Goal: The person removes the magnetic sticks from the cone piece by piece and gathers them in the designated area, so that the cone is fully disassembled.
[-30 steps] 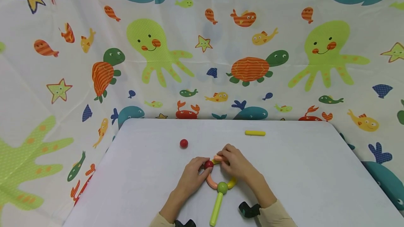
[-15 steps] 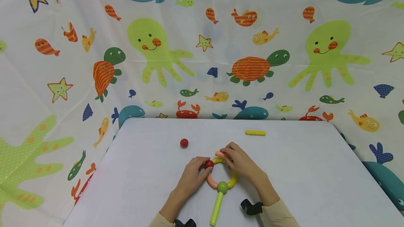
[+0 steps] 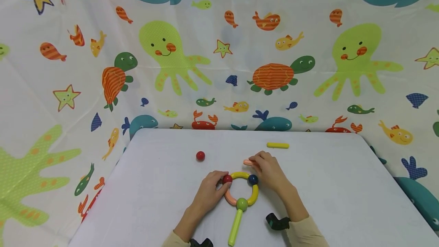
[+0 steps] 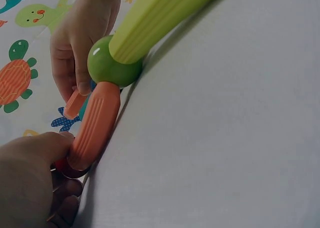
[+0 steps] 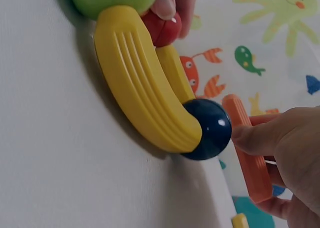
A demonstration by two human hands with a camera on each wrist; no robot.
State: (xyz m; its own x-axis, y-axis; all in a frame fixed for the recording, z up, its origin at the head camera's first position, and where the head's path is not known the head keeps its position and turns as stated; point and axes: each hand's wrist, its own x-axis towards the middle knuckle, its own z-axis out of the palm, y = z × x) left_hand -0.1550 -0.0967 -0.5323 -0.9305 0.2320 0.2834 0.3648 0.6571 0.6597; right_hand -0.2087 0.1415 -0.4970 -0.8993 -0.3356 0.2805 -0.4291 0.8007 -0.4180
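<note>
A ring of curved rods and balls lies on the table. Its red ball (image 3: pixel 227 178) is pinched between thumb and fingers of my left hand (image 3: pixel 210 189). Two yellow curved rods (image 5: pixel 142 82) meet at a dark blue ball (image 3: pixel 253 179). An orange curved rod (image 4: pixel 95 125) joins the red ball to a green ball (image 3: pixel 242 204), from which a light green straight rod (image 3: pixel 234 227) points toward me. Just beyond the blue ball, my right hand (image 3: pixel 271 170) holds a loose orange ribbed rod (image 5: pixel 250 168) between thumb and fingers, apart from the ring.
A loose red ball (image 3: pixel 200 156) lies beyond the ring to the left. Toward the back edge of the white table (image 3: pixel 154 182) is a yellow straight rod (image 3: pixel 278 145). Behind the table hangs a curtain (image 3: pixel 219 87) printed with sea animals.
My right hand has moved the orange rod off the ring's upper side, away and to the right, uncovering the blue ball. My left hand has stayed at the red ball.
</note>
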